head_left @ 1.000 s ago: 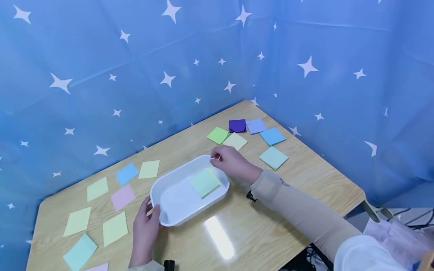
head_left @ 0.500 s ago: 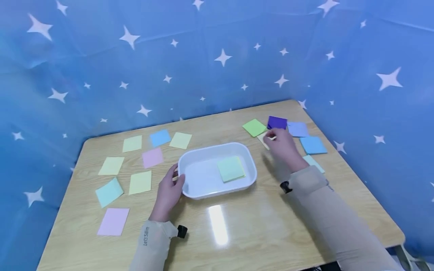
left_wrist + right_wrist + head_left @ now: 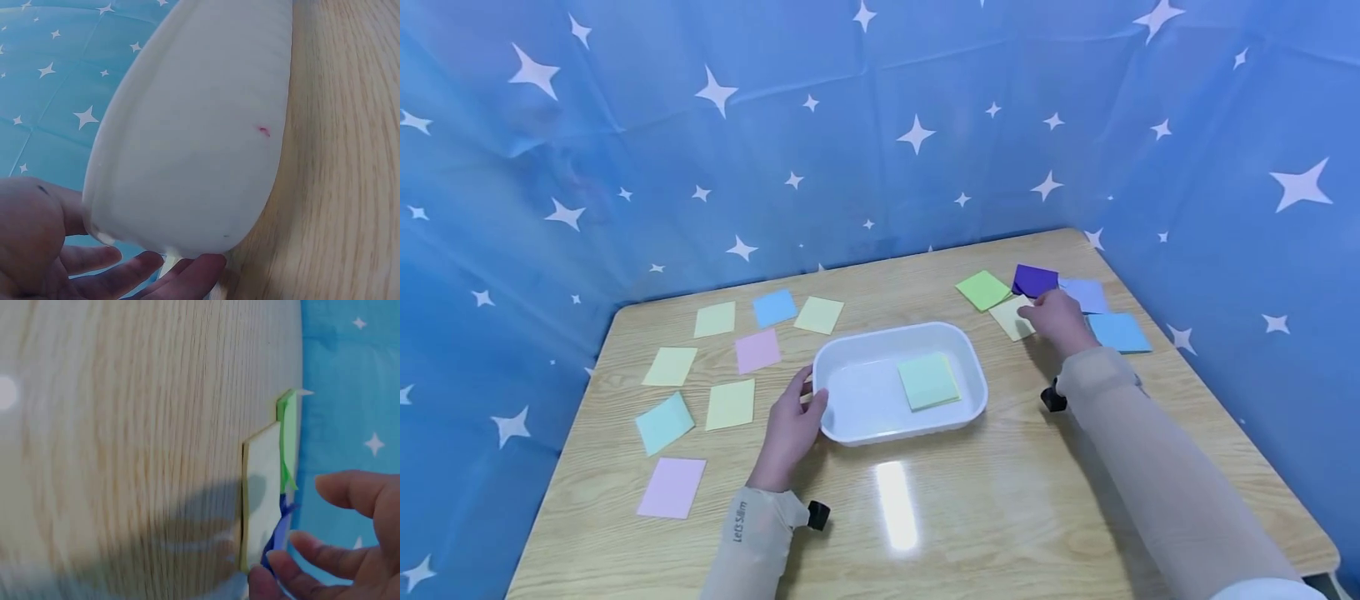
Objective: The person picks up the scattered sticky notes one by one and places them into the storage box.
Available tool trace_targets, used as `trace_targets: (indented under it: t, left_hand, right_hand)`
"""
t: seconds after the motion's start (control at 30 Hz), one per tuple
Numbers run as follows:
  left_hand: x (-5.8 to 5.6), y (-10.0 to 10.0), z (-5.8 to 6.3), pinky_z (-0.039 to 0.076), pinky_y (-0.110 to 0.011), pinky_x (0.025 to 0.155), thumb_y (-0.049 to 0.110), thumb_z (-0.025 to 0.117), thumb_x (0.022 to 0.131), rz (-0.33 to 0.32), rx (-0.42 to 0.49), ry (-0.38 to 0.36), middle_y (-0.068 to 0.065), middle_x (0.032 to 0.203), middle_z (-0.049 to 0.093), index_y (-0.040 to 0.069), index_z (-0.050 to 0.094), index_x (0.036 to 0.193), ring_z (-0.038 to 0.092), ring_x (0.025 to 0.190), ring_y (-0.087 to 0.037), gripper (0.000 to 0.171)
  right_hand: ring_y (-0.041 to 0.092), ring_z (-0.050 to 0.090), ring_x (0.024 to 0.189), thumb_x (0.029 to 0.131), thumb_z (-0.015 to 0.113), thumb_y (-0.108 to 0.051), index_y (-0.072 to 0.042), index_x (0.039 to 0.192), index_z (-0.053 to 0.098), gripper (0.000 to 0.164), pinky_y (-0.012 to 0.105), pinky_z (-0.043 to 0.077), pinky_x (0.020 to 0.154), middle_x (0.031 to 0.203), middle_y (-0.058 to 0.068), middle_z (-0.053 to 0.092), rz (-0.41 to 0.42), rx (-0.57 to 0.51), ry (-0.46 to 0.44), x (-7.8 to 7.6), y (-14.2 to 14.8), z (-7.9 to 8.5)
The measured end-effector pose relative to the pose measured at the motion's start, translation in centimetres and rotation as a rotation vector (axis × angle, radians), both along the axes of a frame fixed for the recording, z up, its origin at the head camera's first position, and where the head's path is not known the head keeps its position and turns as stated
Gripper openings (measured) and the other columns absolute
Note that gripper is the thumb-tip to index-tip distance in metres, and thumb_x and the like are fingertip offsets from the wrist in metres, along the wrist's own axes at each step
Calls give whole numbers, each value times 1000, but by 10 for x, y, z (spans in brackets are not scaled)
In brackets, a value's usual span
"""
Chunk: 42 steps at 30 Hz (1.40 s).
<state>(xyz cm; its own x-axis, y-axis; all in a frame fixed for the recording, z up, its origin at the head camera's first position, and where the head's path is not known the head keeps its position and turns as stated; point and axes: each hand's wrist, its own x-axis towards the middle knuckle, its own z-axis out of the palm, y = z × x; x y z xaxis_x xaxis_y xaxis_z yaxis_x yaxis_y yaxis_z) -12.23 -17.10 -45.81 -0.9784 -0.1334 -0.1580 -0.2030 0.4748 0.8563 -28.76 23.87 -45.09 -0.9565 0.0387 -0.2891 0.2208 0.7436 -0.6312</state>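
Note:
A white plastic tray (image 3: 865, 435) stands on the wooden table, holding a small stack of mint and yellow sticky notes (image 3: 927, 382). My left hand (image 3: 793, 425) grips the tray's left end, thumb at the rim and fingers lower along the outer wall, as the left wrist view shows. My right hand (image 3: 1058, 323) reaches over the right side of the table, just beside a pale yellow sticky-note pad (image 3: 1011, 317). In the right wrist view its thumb and fingers are spread apart, with the lowest fingertips right at the pad's edge (image 3: 261, 494).
A green pad (image 3: 982, 290), a dark purple pad (image 3: 1034, 281), a lavender pad (image 3: 1084, 295) and a blue pad (image 3: 1118, 332) lie around the right hand. Several single notes, including a pink note (image 3: 757, 350), are spread at left. A blue star-patterned curtain (image 3: 820, 133) borders the table.
My right hand has moved from the tray's right rim outward to the pale yellow pad. The head view has turned, while the left hand keeps its grip on the tray.

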Motion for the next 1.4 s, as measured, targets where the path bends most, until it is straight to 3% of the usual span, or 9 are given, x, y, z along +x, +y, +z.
trace_targets:
  t: [0.17,0.27,0.4,0.5,0.57,0.67,1.03,1.13,1.4]
  left_hand:
    - [0,3,-1,64,-40,87,24,54,106,-13,6,3,-22,144,58,13,37,159,67,119,-40,56]
    - [1,2,-1,64,-41,88,23,55,106,-1,3,2,-20,143,59,15,38,158,68,118,-39,56]
    - [2,0,-2,64,-41,89,23,55,106,12,-3,4,-20,142,59,14,39,158,68,117,-39,55]
    - [1,0,-2,64,-41,88,23,55,106,6,-2,6,-21,143,59,13,39,158,67,119,-40,55]
    - [1,1,-3,64,-41,88,24,55,106,8,-3,-1,-20,143,59,15,38,158,67,120,-39,56]
    - [0,3,-2,64,-42,89,24,55,106,6,-2,-1,-20,143,58,14,38,158,66,122,-40,56]
    - [-2,3,-2,63,-43,90,24,55,106,5,-11,-1,-21,145,57,14,38,158,65,123,-41,55]
    - [-2,3,-1,64,-42,89,24,55,106,10,-8,-1,-21,144,58,14,39,158,66,121,-41,56]
    - [-1,1,-2,63,-45,91,23,55,106,13,-21,4,-22,143,58,13,40,157,66,122,-42,54]
  right_hand:
    - [14,35,50,98,60,-28,-14,63,37,44,31,37,52,53,-6,32,-1,21,-24,-2,2,-2]
    - [18,39,52,97,63,-30,-12,62,40,45,36,40,58,52,-5,33,19,77,7,-5,0,-6]
    - [40,55,87,95,68,-35,2,83,55,41,55,45,88,79,15,55,35,144,1,-6,-6,-10]
    - [53,48,118,95,69,-37,14,117,57,57,67,36,108,118,33,57,40,143,-40,-6,-5,-11]
    - [56,45,127,94,69,-39,19,137,46,75,68,35,111,135,39,49,44,136,-62,-6,-2,-12]
    - [57,41,133,94,69,-41,21,149,29,92,67,37,113,147,43,39,44,119,-85,-5,4,-11]
    - [59,22,147,94,73,-29,10,158,-10,112,65,25,123,160,42,16,-26,-15,-60,-3,3,-11]
    - [58,26,146,95,71,-28,12,158,-5,107,66,28,121,159,42,20,-15,-11,-55,-3,2,-13]
    - [51,42,138,96,68,-32,16,153,27,85,62,36,118,152,38,38,-22,3,-82,-2,2,-13]
